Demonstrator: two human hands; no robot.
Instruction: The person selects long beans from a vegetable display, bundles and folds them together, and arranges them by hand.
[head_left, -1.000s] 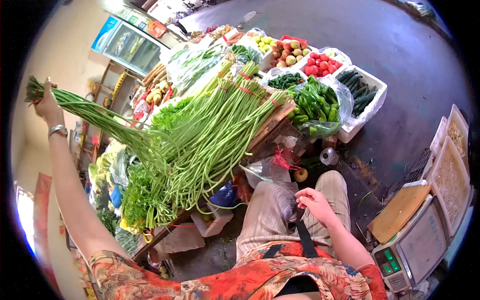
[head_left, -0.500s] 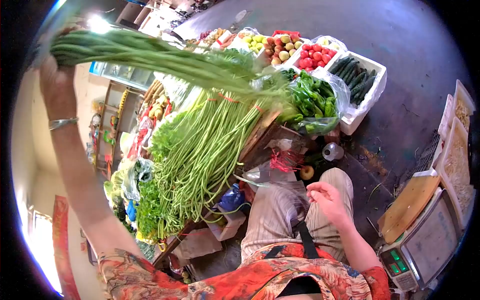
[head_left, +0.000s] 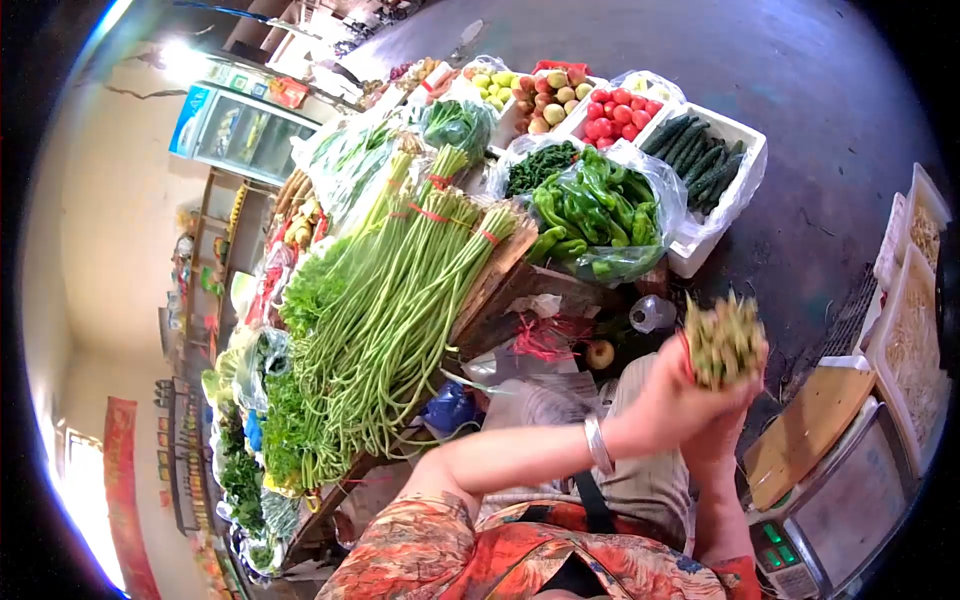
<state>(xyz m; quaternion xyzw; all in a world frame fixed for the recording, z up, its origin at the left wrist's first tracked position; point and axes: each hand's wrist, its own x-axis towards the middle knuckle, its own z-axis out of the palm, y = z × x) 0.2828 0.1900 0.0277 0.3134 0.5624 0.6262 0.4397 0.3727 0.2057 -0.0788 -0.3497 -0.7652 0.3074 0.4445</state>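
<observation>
A bundle of long beans point(head_left: 725, 342) stands upright in front of my right side, its stem ends pointing up and blurred by motion. My left hand point(head_left: 668, 400), with a silver bracelet on the wrist, is wrapped round the bundle just below those ends. Behind and below it, my right hand point(head_left: 718, 440) closes on the same bundle, its fingers partly hidden. The lower part of the bundle is out of sight behind my hands. More long beans point(head_left: 390, 330), tied in bunches with red bands, lie across the vegetable stand to my left.
Green peppers point(head_left: 605, 210) in a plastic bag, tomatoes point(head_left: 622, 115) and a white box of cucumbers point(head_left: 700, 160) sit beyond the beans. To my right are a scale point(head_left: 845, 500), a wooden board point(head_left: 808, 430) and white trays point(head_left: 905, 340). A glass-door fridge point(head_left: 245, 135) stands far left.
My left hand has swung the bean bundle from the upper left down to my right side. My right hand, free before, has come up and closed on it too.
</observation>
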